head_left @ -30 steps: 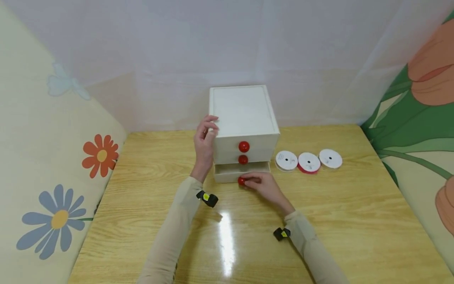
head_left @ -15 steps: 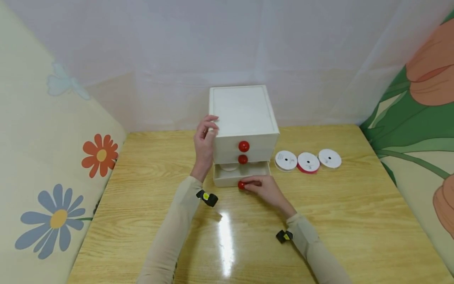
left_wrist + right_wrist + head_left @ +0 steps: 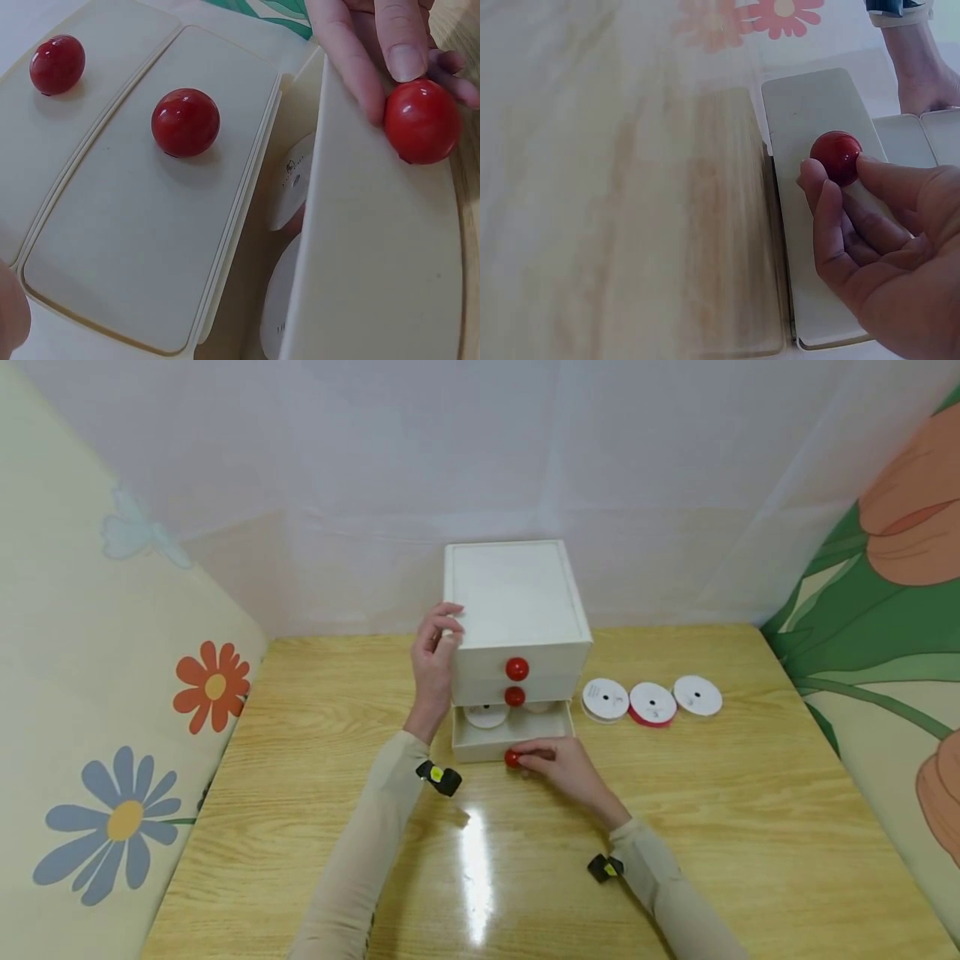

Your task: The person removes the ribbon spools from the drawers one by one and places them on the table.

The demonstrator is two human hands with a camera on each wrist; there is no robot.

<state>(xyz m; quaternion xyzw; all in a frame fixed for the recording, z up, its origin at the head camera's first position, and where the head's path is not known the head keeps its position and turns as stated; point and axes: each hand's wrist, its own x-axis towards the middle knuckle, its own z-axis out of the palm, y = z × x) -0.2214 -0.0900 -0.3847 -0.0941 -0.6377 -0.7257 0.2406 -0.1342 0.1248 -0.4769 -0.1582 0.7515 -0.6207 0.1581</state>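
Observation:
A white drawer cabinet [image 3: 517,593] with red ball knobs stands on the table. Its bottom drawer [image 3: 480,749] is pulled out. Inside lie white ribbon spools; one spool [image 3: 487,716] shows at the left, and two spools, one of them here [image 3: 294,184], are partly seen in the left wrist view. My right hand [image 3: 564,768] pinches the red knob [image 3: 836,157] of that drawer between thumb and fingers. My left hand [image 3: 433,668] grips the cabinet's left side, its fingers bent over the top edge. The two upper drawers are closed. The back of the open drawer is hidden.
Three ribbon spools lie flat in a row right of the cabinet: a white one [image 3: 605,700], one with red ribbon [image 3: 652,703] and another white one [image 3: 698,695]. A pale cloth [image 3: 360,568] hangs behind the wooden table [image 3: 315,710]. Flower-printed panels stand at both sides.
The bottom drawer has slid farther out toward me, with my right hand moving along on its knob. Spools inside have come into sight. My left hand has stayed on the cabinet.

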